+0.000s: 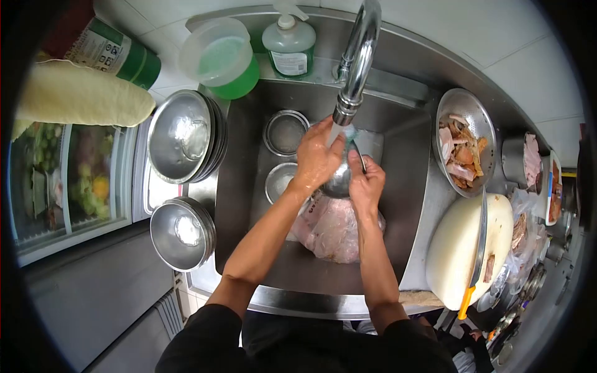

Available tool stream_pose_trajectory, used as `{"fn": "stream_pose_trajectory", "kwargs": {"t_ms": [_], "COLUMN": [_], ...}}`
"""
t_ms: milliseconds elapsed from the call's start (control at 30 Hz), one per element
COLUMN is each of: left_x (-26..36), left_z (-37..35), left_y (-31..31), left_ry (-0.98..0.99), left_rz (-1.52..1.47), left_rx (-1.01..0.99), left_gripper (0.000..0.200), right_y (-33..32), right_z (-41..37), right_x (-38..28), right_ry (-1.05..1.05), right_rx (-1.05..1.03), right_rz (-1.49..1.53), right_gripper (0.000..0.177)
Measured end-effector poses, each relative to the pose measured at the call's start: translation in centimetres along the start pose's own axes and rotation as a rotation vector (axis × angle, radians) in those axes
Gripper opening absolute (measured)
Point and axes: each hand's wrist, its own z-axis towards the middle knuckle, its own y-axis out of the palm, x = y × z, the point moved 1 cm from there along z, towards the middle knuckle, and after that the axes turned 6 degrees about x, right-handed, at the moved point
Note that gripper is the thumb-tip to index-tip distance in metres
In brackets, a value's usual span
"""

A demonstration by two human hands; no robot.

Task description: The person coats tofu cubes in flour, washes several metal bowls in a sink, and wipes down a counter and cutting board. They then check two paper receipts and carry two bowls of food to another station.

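Under the faucet, over the sink, my left hand is closed on something I cannot make out, with water falling on it. My right hand pinches the rim or handle of a metal bowl. Something pale green shows between the hands, partly hidden. Below them a plastic bag of pale pink meat lies on the sink floor. Two round metal strainers or bowls sit left of my hands.
Stacked metal bowls stand left of the sink. Behind are a green tub and a soap bottle. At right are a bowl of meat scraps and a white cutting board with an orange-handled knife.
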Motion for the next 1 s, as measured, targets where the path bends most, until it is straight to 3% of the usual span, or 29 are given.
{"fn": "stream_pose_trajectory", "kwargs": {"t_ms": [33, 100, 167, 233, 267, 300, 333, 367, 433, 467, 500, 533, 567, 600, 667, 700, 767, 800, 867, 900, 967, 1000], "left_x": [-0.9, -3.6, -3.3, -0.4, -0.2, -0.3, -0.4, -1.8, -6.2, -6.9, -7.6, -8.2, -8.9, -9.4, -9.7, -9.9, -10.2, -9.5, -6.4, -5.5, -3.5, -3.4], "left_z": [0.6, 0.7, -2.2, -4.4, -5.0, -5.4, -5.5, -5.5, -6.0, -6.2, -6.3, -6.4, -6.6, -6.9, -7.4, -7.5, -7.6, -7.0, -6.1, -6.2, -5.9, -6.1], "left_y": [-0.3, -1.0, -0.3, -1.1, -1.5, -1.9, -2.2, -2.7, -3.8, -3.9, -4.2, -4.5, -4.8, -5.0, -5.3, -5.4, -5.9, -6.6, -9.3, -9.4, -7.8, -6.4], "left_ry": [0.004, -0.820, -1.251, -1.345, -1.348, -1.383, -1.418, -1.419, -1.299, -1.299, -1.162, -1.024, -1.024, -0.947, -0.889, -0.889, -0.797, -0.790, -0.429, -0.433, -0.222, -0.144], "left_rz": [0.006, -0.653, -0.971, -1.201, -1.199, -1.139, -1.079, -1.080, -0.595, -0.597, -0.452, -0.308, -0.310, -0.392, -0.488, -0.489, -0.185, -0.186, 0.028, 0.033, 0.091, 0.164], "left_rx": [0.006, -0.066, -0.041, -0.024, -0.022, 0.007, 0.035, 0.035, -0.033, -0.029, 0.010, 0.049, 0.056, 0.068, 0.068, 0.070, 0.071, 0.073, 0.249, 0.244, 0.139, 0.061], "left_gripper": [0.032, 0.034, 0.048, 0.054, 0.054, 0.052, 0.049, 0.049, 0.044, 0.044, 0.038, 0.034, 0.034, 0.033, 0.028, 0.028, 0.040, 0.040, 0.037, 0.037, 0.033, 0.034], "right_y": [0.1, 0.0, 1.2, 2.8, 3.0, 3.6, 3.4, 3.0, 1.9, 1.4, 1.1, 0.4, 0.2, 0.6, 1.4, 1.2, 1.2, 1.3, 1.7, 1.9, 3.0, 2.5], "right_z": [0.1, -0.1, -0.3, -1.3, -1.7, -1.9, -2.2, -2.6, -3.3, -3.5, -3.5, -3.4, -3.3, -3.3, -3.3, -2.8, -1.3, -0.5, -0.3, -1.0, -1.8, -2.4], "right_x": [-0.2, -0.6, -1.4, -1.7, 1.1, 1.2, 1.6, 1.4, 1.6, 1.7, 2.0, 2.3, 1.5, 0.7, -0.6, 0.9, 7.3, 9.2, 12.1, 12.0, 11.2, 6.3], "right_ry": [-0.004, 0.074, 0.046, -0.094, -0.063, -0.585, -0.640, -0.692, -0.702, -0.717, -0.720, -0.724, -0.718, -0.722, -0.058, -0.059, 0.790, 0.784, 0.875, 0.883, 0.707, 0.814], "right_rx": [-0.005, 0.014, 0.033, 0.039, -0.100, -0.041, -0.166, -0.293, -0.368, -0.440, -0.445, -0.144, 0.157, 0.152, 0.291, 0.289, -0.353, -0.354, -0.398, -0.397, -0.334, -0.358], "right_rz": [0.007, 0.416, 0.431, 0.362, -0.073, -0.292, -0.324, -0.356, -0.329, -0.297, -0.294, -0.283, -0.269, -0.269, 0.401, 0.400, 0.653, 0.657, 0.506, 0.507, 0.414, 0.251], "right_gripper": [0.037, 0.033, 0.031, 0.027, 0.017, 0.009, 0.006, 0.007, 0.007, 0.008, 0.008, 0.011, 0.015, 0.015, 0.025, 0.025, 0.035, 0.035, 0.043, 0.043, 0.036, 0.035]}}
